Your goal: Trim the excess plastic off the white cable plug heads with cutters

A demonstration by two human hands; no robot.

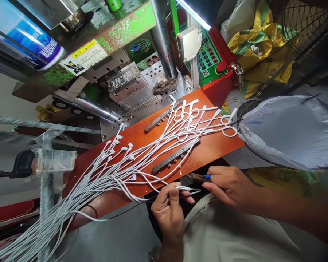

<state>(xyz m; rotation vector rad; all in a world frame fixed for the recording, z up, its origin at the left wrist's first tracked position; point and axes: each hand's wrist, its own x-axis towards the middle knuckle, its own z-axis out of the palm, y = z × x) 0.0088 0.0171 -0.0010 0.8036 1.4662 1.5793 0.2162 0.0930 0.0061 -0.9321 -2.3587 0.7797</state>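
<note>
My left hand [170,213] pinches a white cable connector [182,188] between thumb and fingers, and a thin white loop sticks out past its tip. Close by on the right, my right hand [229,185] is closed around a blue-handled cutting tool [207,177], probably nippers; its metal jaws are partly hidden and lie near the orange board's front edge. A bundle of white cables [98,182] spreads over the orange board [213,145], with moulded ends and small rings at the right. Two metal mould bars [177,155] lie among the cables.
Behind the board stands a green press with a metal die [125,82] and steel posts. A control box with a red button [221,67] is at its right. A bag-lined bin [289,131] stands right of the board. A taped pole [47,182] rises at left.
</note>
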